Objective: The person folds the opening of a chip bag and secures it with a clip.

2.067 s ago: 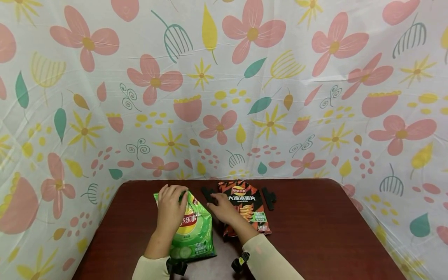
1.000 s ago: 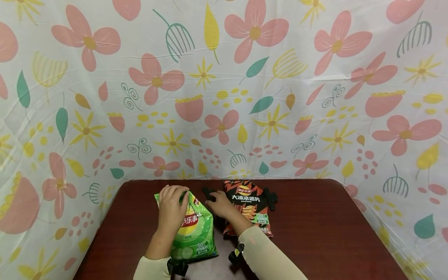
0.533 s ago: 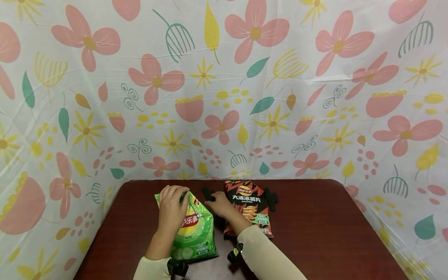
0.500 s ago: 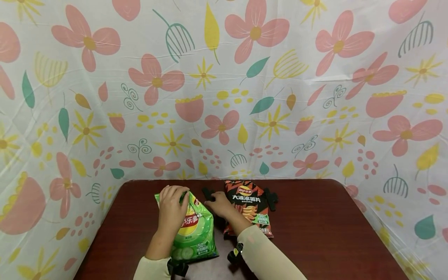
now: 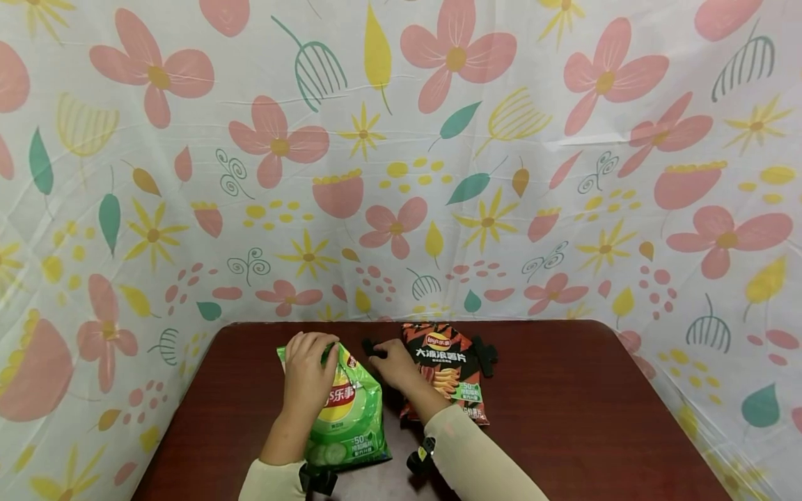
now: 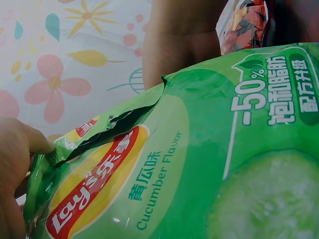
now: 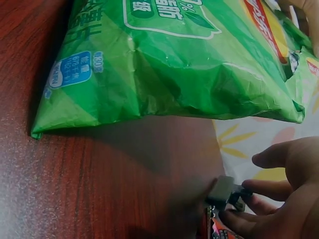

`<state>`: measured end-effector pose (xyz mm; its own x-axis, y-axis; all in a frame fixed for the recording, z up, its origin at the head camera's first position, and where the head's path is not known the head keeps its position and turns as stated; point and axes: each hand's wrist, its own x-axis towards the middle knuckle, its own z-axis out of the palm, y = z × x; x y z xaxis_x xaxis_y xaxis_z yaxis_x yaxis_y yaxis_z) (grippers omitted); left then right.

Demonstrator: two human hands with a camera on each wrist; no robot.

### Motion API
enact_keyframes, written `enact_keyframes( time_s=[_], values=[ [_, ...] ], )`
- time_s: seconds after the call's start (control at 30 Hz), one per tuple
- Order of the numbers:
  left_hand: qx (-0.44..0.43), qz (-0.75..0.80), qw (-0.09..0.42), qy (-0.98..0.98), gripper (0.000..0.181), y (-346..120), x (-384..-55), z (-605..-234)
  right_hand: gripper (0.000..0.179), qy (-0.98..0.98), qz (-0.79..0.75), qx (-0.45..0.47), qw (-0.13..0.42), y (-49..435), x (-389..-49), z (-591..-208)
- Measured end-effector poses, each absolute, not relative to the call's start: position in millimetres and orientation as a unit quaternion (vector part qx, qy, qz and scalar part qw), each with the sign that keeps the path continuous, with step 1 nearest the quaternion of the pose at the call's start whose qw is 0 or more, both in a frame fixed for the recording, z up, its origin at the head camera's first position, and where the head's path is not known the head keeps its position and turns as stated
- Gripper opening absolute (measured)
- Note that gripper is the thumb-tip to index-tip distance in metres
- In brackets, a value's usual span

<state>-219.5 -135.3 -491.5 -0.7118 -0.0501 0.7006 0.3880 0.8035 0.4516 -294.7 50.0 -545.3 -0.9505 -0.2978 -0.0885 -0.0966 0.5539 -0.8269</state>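
Observation:
In the head view my left hand holds the top of a green cucumber-flavour potato chip bag. In the left wrist view, a dark slit runs across the bag below its top edge, with the thumb and fingers gripping beside it. My right hand is at a black bag clip between the two chip bags. Close up in the right wrist view, the fingers curl at the clip, while the thumb stands a little apart from it.
A red and black chip bag lies flat right of my right hand, partly under that forearm. Another black clip sits along its right side. The dark red tabletop ends at a flower-print curtain.
My right hand has shifted slightly, and less of the clip shows beyond its fingers. Earlier, the red and black bag slid a little to the right. My left hand keeps its hold.

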Motion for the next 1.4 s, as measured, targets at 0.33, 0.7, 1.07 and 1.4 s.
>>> enact_keyframes(
  time_s=[0.33,0.7,1.07,1.4],
  values=[
    [-0.099,-0.298,0.366,-0.876,0.01,-135,-219,-491,0.027,0.883,-0.444,-0.149,0.029,51,-289,-544],
    [-0.098,-0.3,0.365,-0.876,0.01,-136,-219,-491,0.018,0.86,-0.487,-0.15,-0.022,52,-283,-543],
    [-0.095,-0.305,0.358,-0.877,0.01,-135,-217,-490,0.016,0.852,-0.505,-0.141,-0.009,58,-278,-541],
    [-0.094,-0.318,0.357,-0.873,0.012,-134,-217,-489,0.038,0.835,-0.533,-0.133,0.048,66,-272,-533]
  ],
)
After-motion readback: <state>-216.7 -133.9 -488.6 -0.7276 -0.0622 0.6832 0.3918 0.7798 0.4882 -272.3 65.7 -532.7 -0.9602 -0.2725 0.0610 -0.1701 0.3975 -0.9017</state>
